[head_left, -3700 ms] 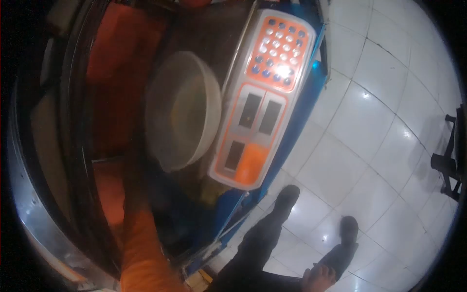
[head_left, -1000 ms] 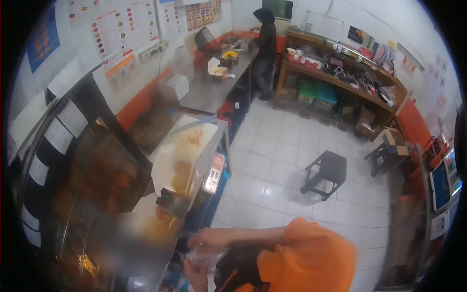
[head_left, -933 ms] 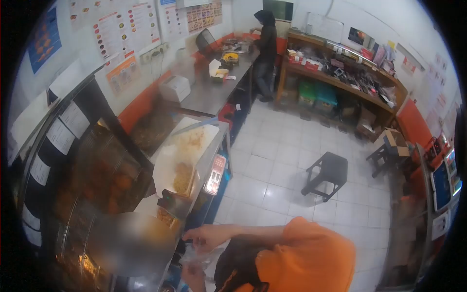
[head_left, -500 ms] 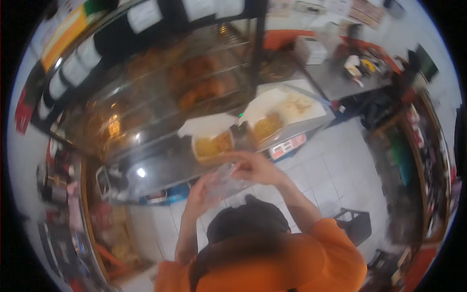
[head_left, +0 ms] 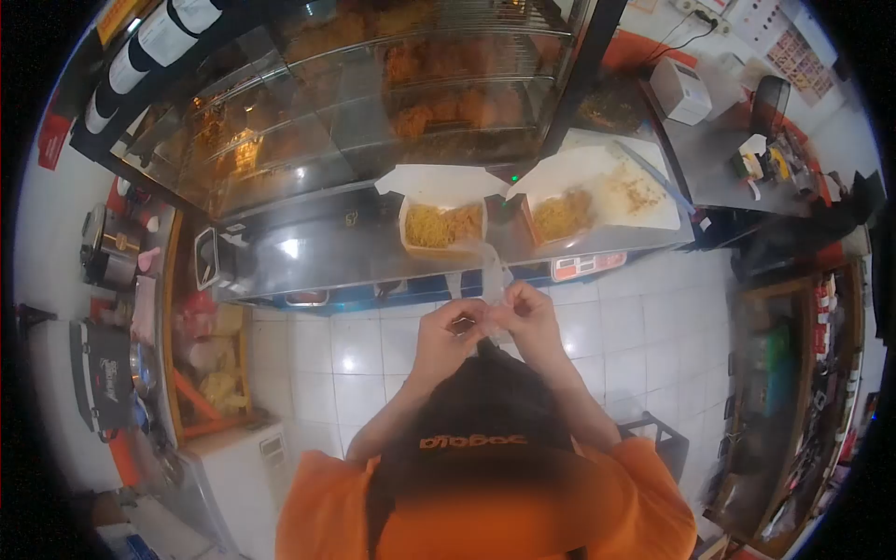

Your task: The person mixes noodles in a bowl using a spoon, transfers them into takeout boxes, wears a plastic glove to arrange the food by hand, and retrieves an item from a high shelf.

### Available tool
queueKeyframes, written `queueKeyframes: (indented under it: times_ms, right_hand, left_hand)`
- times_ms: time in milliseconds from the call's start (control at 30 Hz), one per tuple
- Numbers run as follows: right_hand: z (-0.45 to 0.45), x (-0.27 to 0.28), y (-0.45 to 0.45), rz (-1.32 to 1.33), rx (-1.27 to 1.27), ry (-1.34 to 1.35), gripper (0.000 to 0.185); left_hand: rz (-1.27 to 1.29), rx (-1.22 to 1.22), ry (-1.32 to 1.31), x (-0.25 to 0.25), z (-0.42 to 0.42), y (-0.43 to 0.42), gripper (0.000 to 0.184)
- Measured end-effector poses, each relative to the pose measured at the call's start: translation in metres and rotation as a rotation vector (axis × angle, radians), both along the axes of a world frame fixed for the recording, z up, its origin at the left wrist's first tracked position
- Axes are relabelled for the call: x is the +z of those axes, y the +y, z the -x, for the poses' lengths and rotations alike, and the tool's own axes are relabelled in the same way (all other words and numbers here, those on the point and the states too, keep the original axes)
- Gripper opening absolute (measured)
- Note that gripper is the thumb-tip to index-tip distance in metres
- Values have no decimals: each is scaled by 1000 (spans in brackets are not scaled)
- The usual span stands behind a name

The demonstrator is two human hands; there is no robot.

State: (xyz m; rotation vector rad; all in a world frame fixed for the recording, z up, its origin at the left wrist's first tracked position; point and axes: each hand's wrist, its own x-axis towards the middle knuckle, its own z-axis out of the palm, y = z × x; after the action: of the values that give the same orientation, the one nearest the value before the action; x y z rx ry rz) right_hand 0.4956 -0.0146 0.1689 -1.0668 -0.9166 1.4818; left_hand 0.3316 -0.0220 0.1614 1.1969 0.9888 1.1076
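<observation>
Both my hands are close together in front of my chest, just off the counter's front edge. My left hand (head_left: pixel 448 338) has its fingers pinched on a clear plastic bag (head_left: pixel 494 271). Beside it, my right hand (head_left: pixel 528 322) pinches the same thin plastic, part of which rises toward the counter. Past my hands, an open box (head_left: pixel 435 233) of yellow noodles or rice and a browner food sits on the metal counter (head_left: pixel 345 252). A second open box (head_left: pixel 553 220) with similar food stands to its right, near a white sheet (head_left: pixel 644 201) with crumbs.
A glass display case (head_left: pixel 373 103) of fried food rises behind the counter. A red and white device (head_left: pixel 588 266) hangs below the front edge. At the lower right is a dark stool (head_left: pixel 658 439); a metal container (head_left: pixel 213 259) is at the left. Someone in dark clothes (head_left: pixel 803 238) is at the right.
My view has swung toward the display case and boxes. Compared with half a second ago, my hands have come closer together, and the bag is bunched between my fingers.
</observation>
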Motion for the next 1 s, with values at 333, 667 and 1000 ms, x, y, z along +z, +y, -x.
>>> queueKeyframes:
  times_ms: [333, 667, 1000]
  right_hand:
    - [-47, 10, -13, -69, -252, -393, 28]
    - [-44, 14, -17, -324, 271, -870, 19]
    - [-40, -21, -1, 288, -166, 324, 42]
  left_hand:
    - [93, 83, -58, -17, -17, -3, 5]
    - [-165, -99, 178, 1, -37, -4, 9]
    - [-403, -120, 404, -15, -53, -8, 14]
